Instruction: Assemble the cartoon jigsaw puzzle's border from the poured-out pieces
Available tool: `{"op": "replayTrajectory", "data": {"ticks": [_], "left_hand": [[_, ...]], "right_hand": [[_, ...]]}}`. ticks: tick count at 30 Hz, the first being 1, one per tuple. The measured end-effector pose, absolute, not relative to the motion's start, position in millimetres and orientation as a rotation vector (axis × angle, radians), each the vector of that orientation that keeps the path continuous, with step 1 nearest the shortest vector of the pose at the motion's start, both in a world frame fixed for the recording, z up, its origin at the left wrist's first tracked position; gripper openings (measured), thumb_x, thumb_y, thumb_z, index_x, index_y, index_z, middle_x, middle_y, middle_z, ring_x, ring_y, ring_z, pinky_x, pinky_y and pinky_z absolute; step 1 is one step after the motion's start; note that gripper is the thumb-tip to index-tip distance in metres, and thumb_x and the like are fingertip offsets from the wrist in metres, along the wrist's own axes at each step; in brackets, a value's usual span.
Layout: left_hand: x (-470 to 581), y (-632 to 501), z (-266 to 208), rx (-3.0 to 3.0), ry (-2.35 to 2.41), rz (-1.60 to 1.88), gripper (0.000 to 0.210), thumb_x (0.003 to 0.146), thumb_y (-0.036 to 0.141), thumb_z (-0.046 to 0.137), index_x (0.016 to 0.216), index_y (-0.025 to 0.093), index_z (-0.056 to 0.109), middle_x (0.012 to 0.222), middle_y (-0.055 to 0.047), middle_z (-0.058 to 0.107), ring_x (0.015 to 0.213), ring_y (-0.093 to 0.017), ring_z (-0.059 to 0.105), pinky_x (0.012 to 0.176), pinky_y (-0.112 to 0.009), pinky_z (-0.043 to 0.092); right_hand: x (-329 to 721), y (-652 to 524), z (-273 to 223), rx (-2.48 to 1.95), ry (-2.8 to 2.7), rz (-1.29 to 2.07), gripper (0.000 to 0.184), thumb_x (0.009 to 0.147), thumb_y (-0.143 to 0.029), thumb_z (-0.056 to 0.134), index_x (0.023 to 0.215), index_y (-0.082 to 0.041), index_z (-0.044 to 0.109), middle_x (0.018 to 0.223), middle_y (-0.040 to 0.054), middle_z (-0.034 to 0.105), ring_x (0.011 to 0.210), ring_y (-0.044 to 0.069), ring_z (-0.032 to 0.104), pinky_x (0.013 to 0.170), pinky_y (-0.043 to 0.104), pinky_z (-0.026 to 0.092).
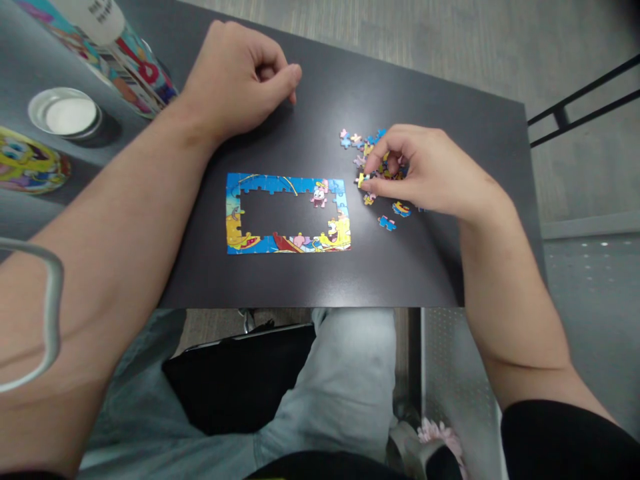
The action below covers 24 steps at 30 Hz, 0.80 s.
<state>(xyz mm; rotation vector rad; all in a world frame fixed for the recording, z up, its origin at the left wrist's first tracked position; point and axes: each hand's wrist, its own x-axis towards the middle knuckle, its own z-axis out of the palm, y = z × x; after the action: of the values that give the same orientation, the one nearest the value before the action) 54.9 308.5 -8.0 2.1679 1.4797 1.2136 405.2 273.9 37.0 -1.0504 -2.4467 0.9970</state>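
Observation:
A jigsaw puzzle frame of joined edge pieces lies on the dark table, its middle showing bare tabletop. One pink character piece sits at the inside of its upper right corner. To the right is a loose pile of puzzle pieces, partly covered by my right hand. Thumb and index finger of that hand pinch a yellow puzzle piece at the pile's left edge. My left hand rests on the table beyond the frame, fingers curled in, and nothing shows in it.
A bottle stands at the upper left, near a colourful printed box. Closer in are a round tin and a cartoon-printed lid. Single blue pieces lie near my right wrist. The table's front edge borders my lap.

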Motion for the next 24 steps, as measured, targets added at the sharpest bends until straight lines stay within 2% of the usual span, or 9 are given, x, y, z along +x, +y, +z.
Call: {"op": "replayTrajectory", "data": {"ticks": [3,6,12,15,18,21,24], "left_hand": [[54.2,309.5,-9.7,2.169,1.48,1.216,0.033,0.092,0.048,0.071,0.071,0.027,0.084,0.053,0.005,0.044,0.061,-0.016,0.04,0.081,-0.044,0.032],[53.8,310.5,-10.0,2.161,1.47,1.225,0.032,0.092,0.047,0.073,0.072,0.026,0.087,0.054,0.005,0.045,0.06,-0.015,0.039,0.081,-0.044,0.033],[56.7,310.5,-10.0,2.215,1.459,1.242,0.035,0.092,0.049,0.07,0.07,0.027,0.084,0.052,0.004,0.041,0.058,-0.015,0.034,0.077,-0.042,0.03],[57.2,311.2,-10.8,2.233,1.445,1.261,0.037,0.091,0.049,0.068,0.072,0.024,0.087,0.052,0.004,0.041,0.056,-0.014,0.032,0.076,-0.041,0.029],[57.0,312.5,-11.0,2.239,1.449,1.261,0.042,0.092,0.051,0.066,0.074,0.022,0.09,0.052,0.005,0.039,0.056,-0.014,0.031,0.076,-0.04,0.03],[57.6,312.7,-10.3,2.242,1.458,1.25,0.045,0.091,0.054,0.064,0.074,0.021,0.091,0.052,0.004,0.038,0.055,-0.013,0.031,0.075,-0.039,0.029],[58.5,311.8,-8.8,2.24,1.475,1.232,0.046,0.091,0.055,0.063,0.073,0.021,0.09,0.052,0.004,0.038,0.055,-0.013,0.03,0.075,-0.038,0.029]], "right_hand": [[403.8,270.0,38.5,-1.035,-2.401,1.06,0.031,0.098,-0.053,0.11,0.101,-0.033,0.086,0.104,0.0069,0.086,0.093,0.032,0.071,0.084,0.051,0.06],[395.1,261.3,40.9,-0.972,-2.366,1.147,0.027,0.103,-0.053,0.106,0.111,-0.034,0.089,0.106,0.0045,0.088,0.092,0.029,0.069,0.084,0.048,0.06],[370.3,242.0,28.4,-0.689,-2.344,1.392,0.026,0.109,-0.05,0.099,0.119,-0.028,0.089,0.103,0.0023,0.087,0.079,0.02,0.061,0.074,0.041,0.051],[365.6,237.6,20.7,-0.642,-2.383,1.397,0.025,0.109,-0.046,0.099,0.121,-0.026,0.089,0.106,0.003,0.091,0.075,0.017,0.058,0.07,0.038,0.047],[365.4,236.1,19.1,-0.619,-2.417,1.375,0.018,0.112,-0.036,0.093,0.124,-0.024,0.089,0.111,0.0043,0.095,0.072,0.015,0.058,0.068,0.038,0.045],[365.0,235.2,19.9,-0.575,-2.445,1.332,0.017,0.111,-0.03,0.09,0.126,-0.022,0.088,0.107,0.0033,0.096,0.071,0.015,0.058,0.069,0.038,0.046],[363.7,233.9,20.3,-0.639,-2.49,1.306,0.018,0.111,-0.032,0.091,0.127,-0.023,0.088,0.102,0.0022,0.093,0.073,0.016,0.059,0.071,0.037,0.047]]}}
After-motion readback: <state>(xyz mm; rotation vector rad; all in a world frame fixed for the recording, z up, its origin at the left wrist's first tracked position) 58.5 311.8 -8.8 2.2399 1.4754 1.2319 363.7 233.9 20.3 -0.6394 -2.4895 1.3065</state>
